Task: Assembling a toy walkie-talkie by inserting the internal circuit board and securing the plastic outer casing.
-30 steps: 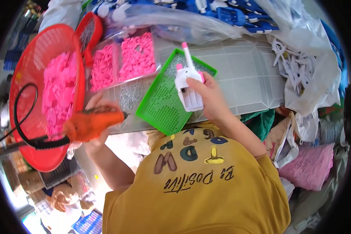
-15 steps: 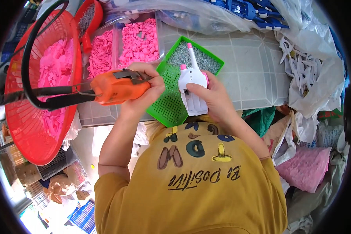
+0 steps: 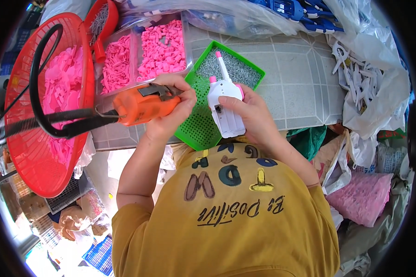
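An orange electric screwdriver (image 3: 141, 108) with a black cable is held in my left hand (image 3: 182, 101), its fingers wrapped round the front end. That hand hides the tool's tip. My right hand (image 3: 256, 113) grips a white toy walkie-talkie (image 3: 227, 122), the thumb lying across its face. The toy has a pink-tipped antenna, a pink knob and a small dark opening beside the thumb. Beneath both hands lies a green perforated tray (image 3: 199, 124). Small silvery screws (image 3: 242, 69) fill its far end.
Two clear bins of pink parts (image 3: 159, 51) stand at the far left. Beside them are a red basket (image 3: 23, 147) of pink pieces and a red scoop (image 3: 99, 51) of metal bits. White plastic parts (image 3: 356, 81) sit in a bag at right; blue parts (image 3: 291, 11) lie at the back.
The walkie-talkie has shifted slightly left with my right hand. The screwdriver's rear end has swung a little to the right and turned slightly. Both grips stay the same.
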`<state>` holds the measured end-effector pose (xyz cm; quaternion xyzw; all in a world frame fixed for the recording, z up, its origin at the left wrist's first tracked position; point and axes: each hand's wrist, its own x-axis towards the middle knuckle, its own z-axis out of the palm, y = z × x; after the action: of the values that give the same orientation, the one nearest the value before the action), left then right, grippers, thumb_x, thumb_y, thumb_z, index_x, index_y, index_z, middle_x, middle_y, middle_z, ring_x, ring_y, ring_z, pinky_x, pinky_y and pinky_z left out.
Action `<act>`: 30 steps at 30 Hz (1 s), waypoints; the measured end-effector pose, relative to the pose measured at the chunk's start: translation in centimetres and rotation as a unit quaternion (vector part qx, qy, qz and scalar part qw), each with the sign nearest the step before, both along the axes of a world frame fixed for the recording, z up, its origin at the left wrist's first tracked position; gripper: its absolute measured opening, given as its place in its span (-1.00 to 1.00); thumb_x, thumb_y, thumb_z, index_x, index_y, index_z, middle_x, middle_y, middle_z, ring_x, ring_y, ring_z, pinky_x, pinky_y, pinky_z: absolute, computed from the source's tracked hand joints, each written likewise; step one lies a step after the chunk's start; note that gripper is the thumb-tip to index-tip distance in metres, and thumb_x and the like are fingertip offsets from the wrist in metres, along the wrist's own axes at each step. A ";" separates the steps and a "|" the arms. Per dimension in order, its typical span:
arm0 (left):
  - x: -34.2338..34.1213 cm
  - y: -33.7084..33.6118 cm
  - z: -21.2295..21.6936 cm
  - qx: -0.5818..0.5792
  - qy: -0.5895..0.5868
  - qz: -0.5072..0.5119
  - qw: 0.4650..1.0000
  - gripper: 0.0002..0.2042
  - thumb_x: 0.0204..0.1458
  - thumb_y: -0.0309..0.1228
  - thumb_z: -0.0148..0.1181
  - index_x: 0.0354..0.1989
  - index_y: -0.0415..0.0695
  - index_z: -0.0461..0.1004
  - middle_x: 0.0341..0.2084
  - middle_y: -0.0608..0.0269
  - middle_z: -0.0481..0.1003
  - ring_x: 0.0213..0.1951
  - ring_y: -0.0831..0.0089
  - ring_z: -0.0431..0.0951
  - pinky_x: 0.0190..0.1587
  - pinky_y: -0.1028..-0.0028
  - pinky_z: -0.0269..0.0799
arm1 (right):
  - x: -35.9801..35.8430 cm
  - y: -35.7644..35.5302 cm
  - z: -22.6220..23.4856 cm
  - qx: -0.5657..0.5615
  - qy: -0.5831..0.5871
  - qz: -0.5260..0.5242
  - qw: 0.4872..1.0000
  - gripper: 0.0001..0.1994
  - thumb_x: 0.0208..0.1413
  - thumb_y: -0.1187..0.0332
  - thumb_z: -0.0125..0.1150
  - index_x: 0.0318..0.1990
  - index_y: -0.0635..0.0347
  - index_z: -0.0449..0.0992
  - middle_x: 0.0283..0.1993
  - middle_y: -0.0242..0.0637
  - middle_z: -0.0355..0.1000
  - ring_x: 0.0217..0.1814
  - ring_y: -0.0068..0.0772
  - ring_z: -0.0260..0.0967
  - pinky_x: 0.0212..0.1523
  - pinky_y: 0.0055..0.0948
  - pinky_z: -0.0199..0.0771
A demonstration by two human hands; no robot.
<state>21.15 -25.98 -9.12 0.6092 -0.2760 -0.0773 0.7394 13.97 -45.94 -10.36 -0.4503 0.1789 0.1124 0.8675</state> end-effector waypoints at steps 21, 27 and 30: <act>-0.4 -3.3 7.0 -0.163 -0.056 -0.035 0.984 -0.67 0.03 -0.62 0.14 -0.05 -0.14 0.22 -0.56 0.25 0.37 -0.46 0.37 0.43 -0.16 0.17 0.42 | 0.0 -0.2 1.3 -0.038 0.005 0.039 0.999 -0.53 0.09 0.40 0.33 0.15 0.33 0.41 -0.10 -0.27 0.52 -0.13 -0.48 0.48 -0.10 -0.46 0.49; -0.4 -3.5 7.1 -0.161 -0.066 -0.040 0.984 -0.68 0.05 -0.62 0.16 -0.06 -0.14 0.23 -0.55 0.25 0.39 -0.46 0.38 0.44 -0.15 0.15 0.44 | 0.1 -0.3 1.3 -0.047 0.008 0.047 0.998 -0.53 0.07 0.38 0.34 0.15 0.33 0.41 -0.10 -0.27 0.52 -0.13 -0.48 0.48 -0.10 -0.45 0.50; -0.7 -3.7 7.0 -0.136 -0.042 -0.010 0.990 -0.68 0.05 -0.62 0.17 -0.07 -0.15 0.23 -0.55 0.24 0.39 -0.46 0.38 0.45 -0.13 0.13 0.47 | 0.1 -0.2 1.3 -0.040 0.011 0.042 0.998 -0.53 0.07 0.39 0.34 0.13 0.33 0.42 -0.11 -0.27 0.52 -0.14 -0.48 0.48 -0.11 -0.45 0.50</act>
<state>20.45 -29.72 -2.08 0.5028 -0.3213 -0.0207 0.8022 14.06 -46.17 -9.10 -0.4905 0.1741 0.1462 0.8413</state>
